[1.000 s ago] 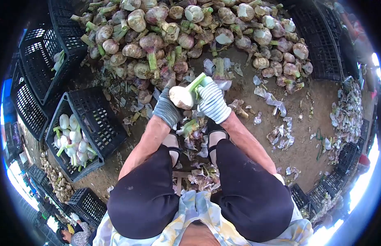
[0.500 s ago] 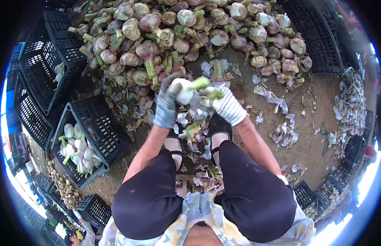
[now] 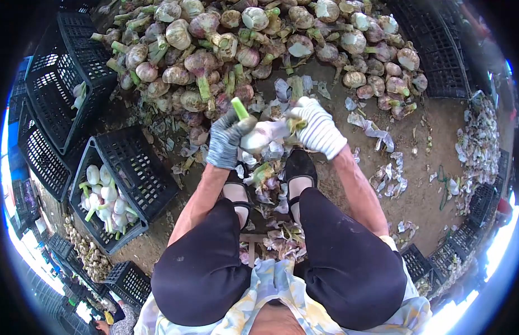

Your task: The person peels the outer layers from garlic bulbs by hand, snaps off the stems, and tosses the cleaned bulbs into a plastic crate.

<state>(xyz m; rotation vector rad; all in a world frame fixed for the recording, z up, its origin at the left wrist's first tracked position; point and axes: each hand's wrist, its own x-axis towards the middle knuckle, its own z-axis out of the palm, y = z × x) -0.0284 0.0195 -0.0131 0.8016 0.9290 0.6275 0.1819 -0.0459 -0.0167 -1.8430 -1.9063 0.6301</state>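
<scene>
My left hand [image 3: 226,139], in a grey striped glove, is closed around a white garlic bulb [image 3: 256,139] whose cut green stem points up above the fingers. To its right my right hand [image 3: 319,126], in a white striped glove, pinches the loose outer skin [image 3: 296,124] at the bulb's side. The skin is slightly blurred and stretches between both hands. Just beyond my hands lies a large heap of unpeeled garlic [image 3: 201,67]. Peeled white bulbs [image 3: 107,195] with short green stems lie in a black crate [image 3: 137,167] at the left.
More black crates [image 3: 64,84] stand at the left, and another [image 3: 430,50] at the upper right. Peeled skins [image 3: 388,178] litter the ground around my feet and to the right. Part of another person [image 3: 123,319] shows at the lower left.
My right hand has moved a little right, away from my left hand, with skin in its fingers. The bulb's green stem now points up instead of right.
</scene>
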